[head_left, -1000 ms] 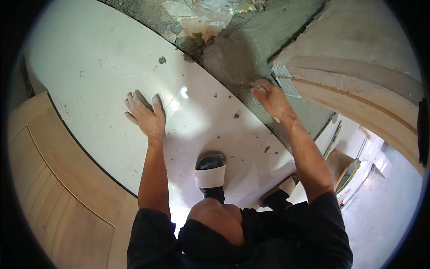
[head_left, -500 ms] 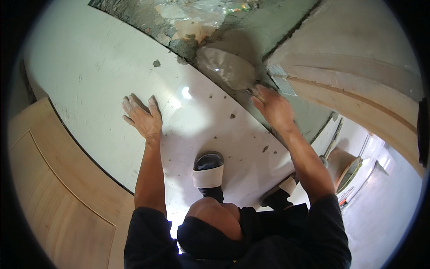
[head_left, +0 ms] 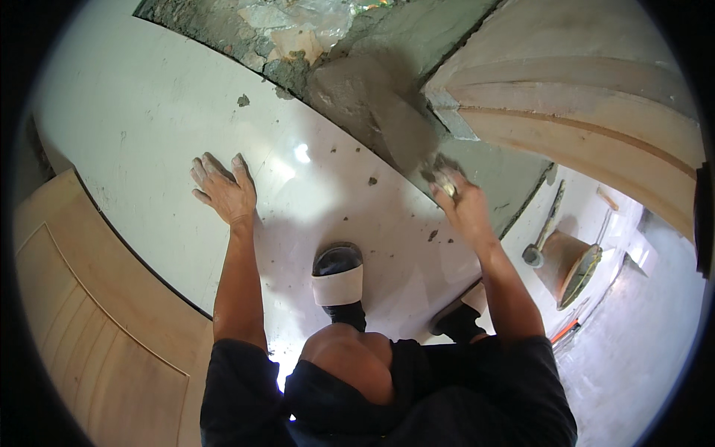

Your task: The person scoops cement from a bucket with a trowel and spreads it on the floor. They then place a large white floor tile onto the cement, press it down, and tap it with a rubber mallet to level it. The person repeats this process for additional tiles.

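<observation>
Trowel (head_left: 404, 134), 1 o'clock, has shifted toward 4 o'clock along the mortar (head_left: 500, 173); the smoothing pass appears under way. Right hand (head_left: 466, 207), 3 o'clock: grip closed around the trowel. Left hand (head_left: 226, 195), 10 o'clock: spread flat on tile (head_left: 175, 112), holding nothing

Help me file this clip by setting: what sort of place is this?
Probably an indoor space under renovation: wet-looking grey mortar is spread beside a large pale floor slab spotted with crumbs, and what looks like a wooden door panel is at the left.
</observation>
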`<state>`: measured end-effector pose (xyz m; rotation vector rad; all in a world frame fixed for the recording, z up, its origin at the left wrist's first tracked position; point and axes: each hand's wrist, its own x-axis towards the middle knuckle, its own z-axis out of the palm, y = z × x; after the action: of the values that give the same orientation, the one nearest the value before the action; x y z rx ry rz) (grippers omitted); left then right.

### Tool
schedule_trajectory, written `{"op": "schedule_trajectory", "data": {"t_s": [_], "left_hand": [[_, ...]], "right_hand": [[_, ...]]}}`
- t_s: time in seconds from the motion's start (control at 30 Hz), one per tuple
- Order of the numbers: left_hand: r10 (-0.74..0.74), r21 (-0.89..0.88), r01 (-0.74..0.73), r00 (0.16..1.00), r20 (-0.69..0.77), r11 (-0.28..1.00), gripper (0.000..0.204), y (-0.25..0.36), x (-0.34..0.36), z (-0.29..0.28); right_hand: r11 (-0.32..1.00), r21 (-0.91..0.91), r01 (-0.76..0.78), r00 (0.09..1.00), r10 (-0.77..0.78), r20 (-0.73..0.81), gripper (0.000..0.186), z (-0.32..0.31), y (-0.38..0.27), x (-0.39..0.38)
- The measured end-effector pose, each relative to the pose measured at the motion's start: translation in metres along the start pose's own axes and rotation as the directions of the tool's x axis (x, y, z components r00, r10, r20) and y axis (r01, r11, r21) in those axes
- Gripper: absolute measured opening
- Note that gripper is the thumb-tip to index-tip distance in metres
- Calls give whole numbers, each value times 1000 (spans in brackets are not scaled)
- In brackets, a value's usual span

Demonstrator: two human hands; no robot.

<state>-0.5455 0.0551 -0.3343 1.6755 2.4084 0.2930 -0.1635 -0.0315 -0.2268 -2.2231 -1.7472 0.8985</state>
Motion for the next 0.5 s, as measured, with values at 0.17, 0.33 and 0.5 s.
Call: {"op": "schedule_trajectory", "data": {"t_s": [0.17, 0.33, 0.5], "left_hand": [[-1, 23, 1, 1000, -19, 1000, 75, 0, 1, 1], [0, 10, 0, 1000, -20, 1000, 76, -3, 1, 3], [0, 53, 0, 1000, -5, 999, 75, -1, 2, 3]], "right_hand": [[977, -197, 76, 996, -65, 59, 44, 18, -32, 74], [946, -283, 159, 980, -117, 159, 43, 21, -56, 102], [963, -269, -3, 996, 27, 85, 42, 18, -47, 71]]}}
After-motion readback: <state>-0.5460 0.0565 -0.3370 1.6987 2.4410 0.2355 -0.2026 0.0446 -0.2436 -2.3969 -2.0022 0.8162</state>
